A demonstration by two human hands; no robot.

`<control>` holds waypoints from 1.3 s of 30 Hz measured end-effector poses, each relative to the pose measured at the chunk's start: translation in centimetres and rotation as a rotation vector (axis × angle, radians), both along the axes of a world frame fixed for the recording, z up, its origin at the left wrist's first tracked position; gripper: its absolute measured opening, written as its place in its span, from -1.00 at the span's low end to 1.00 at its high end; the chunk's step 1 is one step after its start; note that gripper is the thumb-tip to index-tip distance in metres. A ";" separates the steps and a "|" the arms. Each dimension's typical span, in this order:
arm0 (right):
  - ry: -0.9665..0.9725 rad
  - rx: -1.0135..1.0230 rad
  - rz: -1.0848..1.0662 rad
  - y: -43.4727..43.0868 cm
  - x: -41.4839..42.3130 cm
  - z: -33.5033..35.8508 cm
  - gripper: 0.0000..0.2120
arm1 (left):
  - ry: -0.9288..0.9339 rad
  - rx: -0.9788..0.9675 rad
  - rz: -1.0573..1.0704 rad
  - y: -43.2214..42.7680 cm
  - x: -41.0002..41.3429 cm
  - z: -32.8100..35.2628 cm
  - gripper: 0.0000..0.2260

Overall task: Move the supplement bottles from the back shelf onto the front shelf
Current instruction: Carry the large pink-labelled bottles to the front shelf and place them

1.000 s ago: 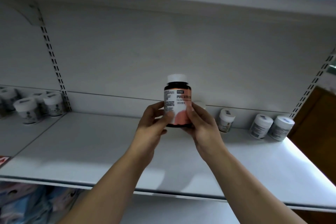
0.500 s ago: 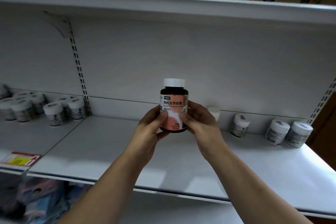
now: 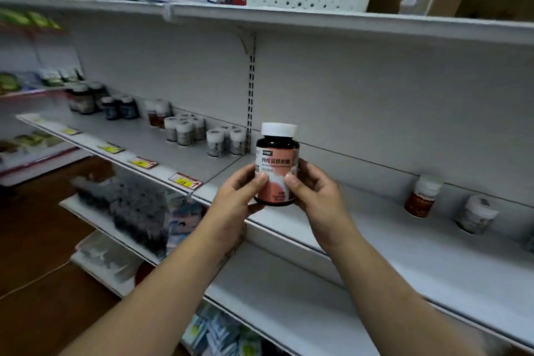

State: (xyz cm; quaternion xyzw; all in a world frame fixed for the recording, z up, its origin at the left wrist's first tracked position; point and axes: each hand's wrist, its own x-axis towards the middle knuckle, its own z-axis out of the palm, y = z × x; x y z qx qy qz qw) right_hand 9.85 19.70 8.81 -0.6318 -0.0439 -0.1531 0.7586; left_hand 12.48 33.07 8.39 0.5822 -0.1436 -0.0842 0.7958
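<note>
You gripped the white-capped supplement bottle (image 3: 276, 165) upright w/ L hand (image 3: 234, 197) & R hand (image 3: 315, 194), fingers curled round it, near the shelf (image 3: 390, 263) front-left corner; best was setting it flat, label out.

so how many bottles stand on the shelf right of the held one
2: a brown bottle at the back, a white jar right of it. A third may be cut off at the frame edge.
</note>
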 end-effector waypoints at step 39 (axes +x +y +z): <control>0.032 -0.043 0.332 55.1 49.2 -1.3 -0.58 | 0.012 0.055 0.329 56.2 44.3 0.2 -0.65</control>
